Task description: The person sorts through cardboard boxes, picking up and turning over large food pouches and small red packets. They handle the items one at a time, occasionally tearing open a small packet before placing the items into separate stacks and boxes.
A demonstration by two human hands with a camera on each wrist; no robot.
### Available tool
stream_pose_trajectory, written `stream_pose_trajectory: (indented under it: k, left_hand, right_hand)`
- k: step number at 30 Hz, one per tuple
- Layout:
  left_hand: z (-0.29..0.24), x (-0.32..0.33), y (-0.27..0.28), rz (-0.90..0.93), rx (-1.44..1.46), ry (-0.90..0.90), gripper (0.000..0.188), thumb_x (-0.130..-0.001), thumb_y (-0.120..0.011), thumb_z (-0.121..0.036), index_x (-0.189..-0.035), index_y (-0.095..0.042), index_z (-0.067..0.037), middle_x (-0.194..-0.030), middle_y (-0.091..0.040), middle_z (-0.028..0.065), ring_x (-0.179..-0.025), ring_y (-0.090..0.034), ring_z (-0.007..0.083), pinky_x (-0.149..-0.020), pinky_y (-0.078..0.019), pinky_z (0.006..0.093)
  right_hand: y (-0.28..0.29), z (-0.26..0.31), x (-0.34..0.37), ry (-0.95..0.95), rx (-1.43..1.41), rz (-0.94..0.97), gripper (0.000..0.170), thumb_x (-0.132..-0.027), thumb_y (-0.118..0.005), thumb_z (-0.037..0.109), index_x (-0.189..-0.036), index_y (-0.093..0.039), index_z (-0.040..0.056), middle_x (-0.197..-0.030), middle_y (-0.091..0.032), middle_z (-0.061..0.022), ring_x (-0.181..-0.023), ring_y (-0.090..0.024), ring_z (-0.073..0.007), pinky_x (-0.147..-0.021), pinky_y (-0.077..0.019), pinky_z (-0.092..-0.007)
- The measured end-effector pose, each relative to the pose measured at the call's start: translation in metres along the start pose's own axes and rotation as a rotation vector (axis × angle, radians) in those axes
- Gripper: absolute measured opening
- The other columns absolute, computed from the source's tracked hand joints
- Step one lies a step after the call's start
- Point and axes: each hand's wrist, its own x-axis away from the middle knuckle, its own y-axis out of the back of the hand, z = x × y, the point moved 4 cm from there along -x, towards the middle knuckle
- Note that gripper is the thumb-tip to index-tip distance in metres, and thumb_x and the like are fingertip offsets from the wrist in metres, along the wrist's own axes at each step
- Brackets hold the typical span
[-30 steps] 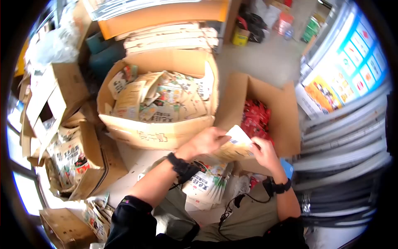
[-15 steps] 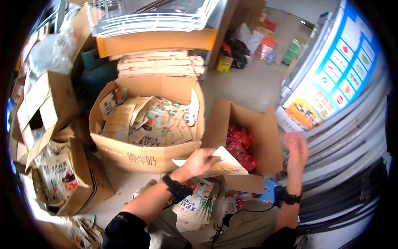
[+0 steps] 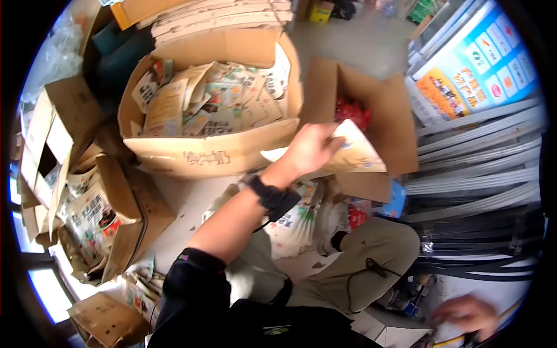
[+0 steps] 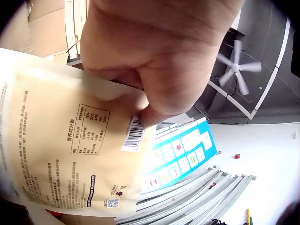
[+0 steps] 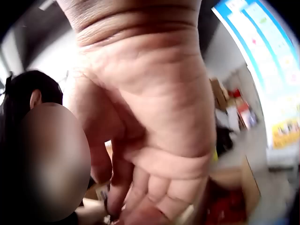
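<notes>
- At near side of red-packet carton (image 3: 397,124): pouch (image 3: 361,155), long axis roughly crosswise, mostly right of left hand (image 3: 310,151).
- Left fingers pinch its edge.
- Right hand (image 3: 467,316) well apart, lower right; fingers loosely bent, nothing seen held.

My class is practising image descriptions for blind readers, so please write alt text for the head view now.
A person's left hand grips a pale printed packet, near an open cardboard box holding red packages; the blurred right hand is apart, at lower right. Left of that box, a larger one holds many printed packets.
</notes>
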Motion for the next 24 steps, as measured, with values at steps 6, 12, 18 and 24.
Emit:
stream_pose_trajectory:
  k: [6,12,18,24]
  left_hand:
    - [-0.004,0.005,-0.005,-0.008,0.083,-0.048,0.015,-0.087,-0.063,-0.012,-0.088,-0.066,0.002,-0.072,-0.062,0.0226,-0.060,-0.059,0.0313,-0.060,-0.0474,0.0373]
    - [0.004,0.011,0.000,0.015,0.021,-0.038,0.016,-0.088,-0.062,-0.013,-0.086,-0.063,0.003,-0.071,-0.060,0.0212,-0.059,-0.058,0.0304,-0.060,-0.0466,0.0381]
    - [0.011,0.014,0.005,0.093,-0.055,0.058,0.016,-0.091,-0.062,-0.013,-0.090,-0.063,0.003,-0.069,-0.061,0.0161,-0.060,-0.055,0.0148,-0.058,-0.0454,0.0321]
    - [0.014,0.013,-0.005,0.044,0.090,0.075,0.023,-0.086,-0.063,-0.014,-0.078,-0.055,0.006,-0.063,-0.052,0.0220,-0.053,-0.048,0.0279,-0.056,-0.0421,0.0389]
  right_hand:
    - [-0.234,-0.223,-0.136,-0.400,-0.128,0.297,0.031,-0.095,-0.050,0.024,-0.121,-0.063,0.0135,-0.105,-0.068,-0.0114,-0.101,-0.064,-0.0222,-0.089,-0.0470,-0.0499]
    - [-0.284,-0.238,-0.263,-0.345,-0.162,-0.071,0.031,-0.094,-0.050,0.027,-0.119,-0.063,0.0128,-0.106,-0.068,-0.0116,-0.103,-0.062,-0.0249,-0.090,-0.0432,-0.0530]
    - [-0.283,-0.242,-0.286,-0.327,-0.212,-0.114,0.032,-0.093,-0.050,0.029,-0.117,-0.064,0.0120,-0.107,-0.068,-0.0118,-0.104,-0.061,-0.0276,-0.090,-0.0393,-0.0561]
    - [-0.284,-0.248,-0.281,-0.343,-0.244,-0.113,0.034,-0.092,-0.050,0.031,-0.114,-0.065,0.0113,-0.107,-0.067,-0.0120,-0.106,-0.059,-0.0303,-0.091,-0.0355,-0.0592]
